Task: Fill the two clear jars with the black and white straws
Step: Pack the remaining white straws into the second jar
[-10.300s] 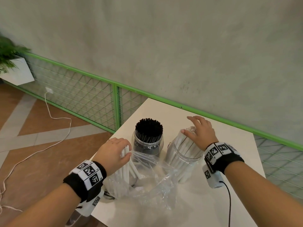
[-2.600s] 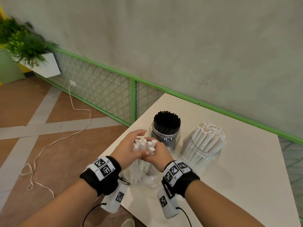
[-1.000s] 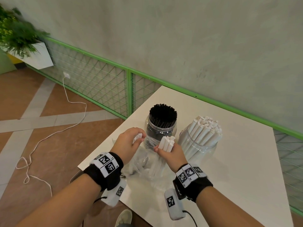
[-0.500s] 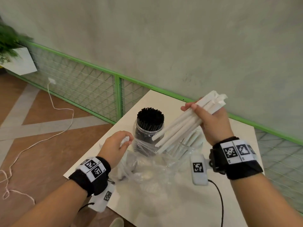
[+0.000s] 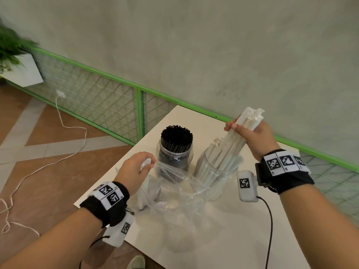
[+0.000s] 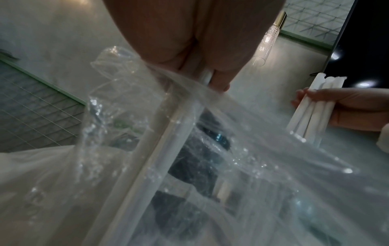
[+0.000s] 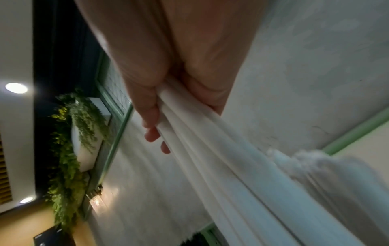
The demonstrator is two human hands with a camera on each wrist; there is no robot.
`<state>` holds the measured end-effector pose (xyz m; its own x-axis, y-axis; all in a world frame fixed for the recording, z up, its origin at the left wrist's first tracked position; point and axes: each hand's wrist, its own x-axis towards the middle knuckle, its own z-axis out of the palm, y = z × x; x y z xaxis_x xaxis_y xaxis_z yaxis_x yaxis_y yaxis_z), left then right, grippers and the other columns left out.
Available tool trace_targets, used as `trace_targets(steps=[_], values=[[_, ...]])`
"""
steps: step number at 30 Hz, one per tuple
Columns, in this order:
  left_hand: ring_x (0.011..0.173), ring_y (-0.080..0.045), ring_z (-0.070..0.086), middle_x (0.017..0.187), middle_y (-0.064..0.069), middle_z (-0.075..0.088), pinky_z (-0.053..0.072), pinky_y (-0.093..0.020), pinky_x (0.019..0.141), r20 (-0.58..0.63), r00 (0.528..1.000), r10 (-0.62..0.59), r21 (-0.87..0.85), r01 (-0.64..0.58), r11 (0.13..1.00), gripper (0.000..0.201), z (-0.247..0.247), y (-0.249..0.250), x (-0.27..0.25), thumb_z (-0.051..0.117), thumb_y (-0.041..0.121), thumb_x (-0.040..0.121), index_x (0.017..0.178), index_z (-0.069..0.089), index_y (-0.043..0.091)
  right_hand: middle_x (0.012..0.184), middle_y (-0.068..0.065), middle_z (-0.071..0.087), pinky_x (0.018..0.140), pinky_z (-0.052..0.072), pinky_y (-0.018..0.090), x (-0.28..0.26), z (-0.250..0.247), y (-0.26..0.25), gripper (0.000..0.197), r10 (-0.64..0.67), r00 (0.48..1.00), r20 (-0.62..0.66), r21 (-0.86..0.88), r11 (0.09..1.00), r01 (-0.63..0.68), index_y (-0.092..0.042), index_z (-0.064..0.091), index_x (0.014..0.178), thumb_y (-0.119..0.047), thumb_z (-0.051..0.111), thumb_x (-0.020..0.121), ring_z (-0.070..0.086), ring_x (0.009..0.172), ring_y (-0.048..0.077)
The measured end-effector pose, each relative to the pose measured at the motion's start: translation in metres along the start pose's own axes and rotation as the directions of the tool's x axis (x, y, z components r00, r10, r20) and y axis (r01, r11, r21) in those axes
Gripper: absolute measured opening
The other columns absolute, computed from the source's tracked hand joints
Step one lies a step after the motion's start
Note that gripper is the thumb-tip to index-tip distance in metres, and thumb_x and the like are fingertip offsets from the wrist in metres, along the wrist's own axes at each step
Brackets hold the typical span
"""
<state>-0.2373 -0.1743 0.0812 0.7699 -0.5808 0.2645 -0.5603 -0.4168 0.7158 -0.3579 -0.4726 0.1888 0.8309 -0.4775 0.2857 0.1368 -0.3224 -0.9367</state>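
Two clear jars stand on the white table (image 5: 242, 239). The left jar (image 5: 175, 158) is packed with black straws (image 5: 176, 135). The right jar (image 5: 215, 171) holds white straws. My right hand (image 5: 244, 131) grips a bundle of white straws (image 5: 233, 140) tilted over the right jar, its lower ends inside the jar's mouth; the right wrist view shows the bundle (image 7: 210, 158) running out from my curled fingers. My left hand (image 5: 144, 166) grips a few white straws (image 6: 160, 149) together with the rim of a crumpled clear plastic bag (image 5: 174, 191) lying in front of the jars.
The table's left corner edge is close under my left wrist, with brown floor below. A green wire-mesh railing (image 5: 139, 111) and grey wall run behind the table. A white cable (image 5: 58, 160) lies on the floor, and a planter (image 5: 21, 72) hangs at far left.
My right hand has brought the white bundle down and more upright, so its lower ends now sit in the right jar. The left hand has stayed at the bag.
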Motion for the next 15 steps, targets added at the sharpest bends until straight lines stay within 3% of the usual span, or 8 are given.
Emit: trace_targets(steps=[3,8,11,13,15], values=[[0.091,-0.008,0.052,0.093,0.014,0.059,0.034,-0.024,0.081,0.004,1.0,-0.011,-0.002,0.011,1.0,0.029,-0.001,0.001,-0.002,0.055,0.013,0.091,0.081,0.05,0.04,0.089,0.009,0.073,0.096,0.046,0.055,-0.003,0.01,0.023,0.007,0.093,0.996,0.012,-0.065,0.994,-0.092,-0.014,0.073,0.081,-0.017,0.068,0.077,0.067,0.095,0.028],[0.091,-0.01,0.053,0.094,0.012,0.06,0.035,-0.025,0.08,-0.002,1.0,-0.027,-0.011,0.027,1.0,0.019,-0.002,0.0,-0.003,0.055,0.012,0.091,0.086,0.057,0.03,0.084,0.003,0.075,0.091,0.051,0.047,-0.009,0.024,0.044,0.018,0.187,0.982,-0.035,-0.069,0.98,-0.189,-0.019,0.07,0.082,-0.026,0.076,0.066,0.069,0.09,0.02],[0.09,-0.011,0.054,0.093,0.012,0.06,0.037,-0.026,0.079,0.002,1.0,-0.027,-0.013,0.027,1.0,0.018,-0.002,-0.002,-0.002,0.056,0.012,0.09,0.086,0.057,0.03,0.079,-0.003,0.074,0.09,0.048,0.037,-0.003,0.025,0.04,0.036,0.1,0.982,-0.163,-0.003,0.995,-0.101,-0.022,0.058,0.1,-0.029,0.076,0.07,0.068,0.091,0.016],[0.091,-0.011,0.054,0.093,0.011,0.061,0.037,-0.026,0.08,0.004,1.0,-0.021,-0.01,0.021,1.0,0.019,-0.002,-0.003,-0.001,0.056,0.011,0.09,0.085,0.057,0.03,0.086,-0.001,0.072,0.093,0.047,0.037,0.001,0.026,0.037,0.032,0.03,0.979,-0.202,-0.014,0.999,-0.033,-0.026,0.054,0.105,-0.028,0.073,0.079,0.068,0.093,0.023],[0.091,-0.011,0.054,0.093,0.011,0.061,0.036,-0.025,0.08,0.007,1.0,-0.019,-0.008,0.019,1.0,0.02,-0.002,-0.003,0.0,0.055,0.011,0.09,0.085,0.057,0.03,0.093,0.001,0.07,0.088,0.05,0.033,0.0,0.028,0.034,0.021,-0.019,0.975,-0.223,-0.05,0.999,0.008,-0.027,0.056,0.107,-0.032,0.063,0.088,0.069,0.088,0.022]])
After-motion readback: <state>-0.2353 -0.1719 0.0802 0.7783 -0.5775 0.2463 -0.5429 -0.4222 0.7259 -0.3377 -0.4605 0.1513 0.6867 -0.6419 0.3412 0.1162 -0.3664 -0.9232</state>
